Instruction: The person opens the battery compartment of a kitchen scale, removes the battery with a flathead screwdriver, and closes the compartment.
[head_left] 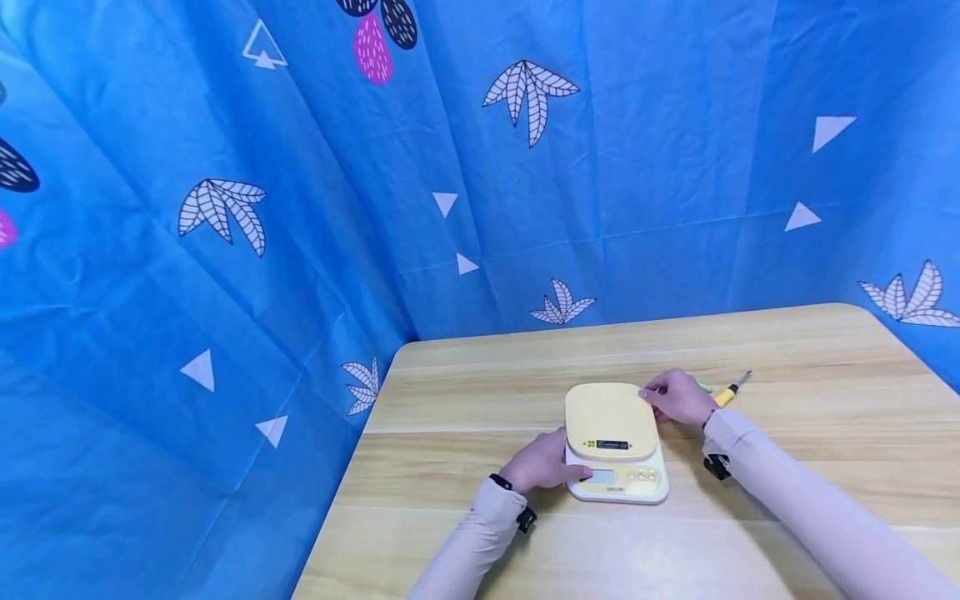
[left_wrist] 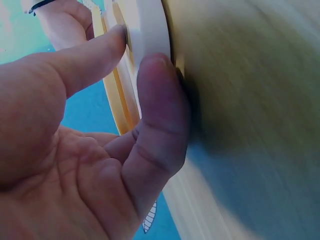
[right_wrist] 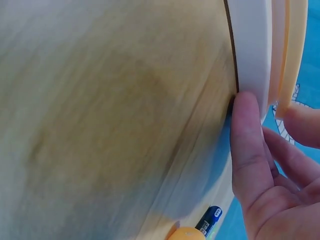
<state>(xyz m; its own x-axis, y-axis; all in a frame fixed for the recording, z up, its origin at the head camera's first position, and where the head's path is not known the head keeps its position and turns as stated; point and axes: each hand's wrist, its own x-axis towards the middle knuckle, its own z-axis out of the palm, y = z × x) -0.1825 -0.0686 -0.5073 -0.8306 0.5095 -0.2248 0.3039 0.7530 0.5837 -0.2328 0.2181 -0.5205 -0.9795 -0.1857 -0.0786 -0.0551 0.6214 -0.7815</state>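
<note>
A kitchen scale (head_left: 611, 417) with a pale yellow weighing plate and a white base is on the wooden table, its display and buttons on the near side. My left hand (head_left: 542, 462) grips its left edge, thumb on top beside the display. In the left wrist view, the fingers of the left hand (left_wrist: 95, 135) curl against the rim of the white base (left_wrist: 152, 30). At the far right corner my right hand (head_left: 678, 396) holds the scale. The right wrist view has the right hand (right_wrist: 270, 175) with its thumb at the plate's edge and fingers against the base.
Just beyond my right hand lies a screwdriver (head_left: 732, 390) with a yellow handle, and a small green item (head_left: 703, 386) is partly hidden. A dark blue battery-like cylinder (right_wrist: 210, 220) shows in the right wrist view. Blue patterned curtains (head_left: 637, 167) hang behind the table (head_left: 442, 467).
</note>
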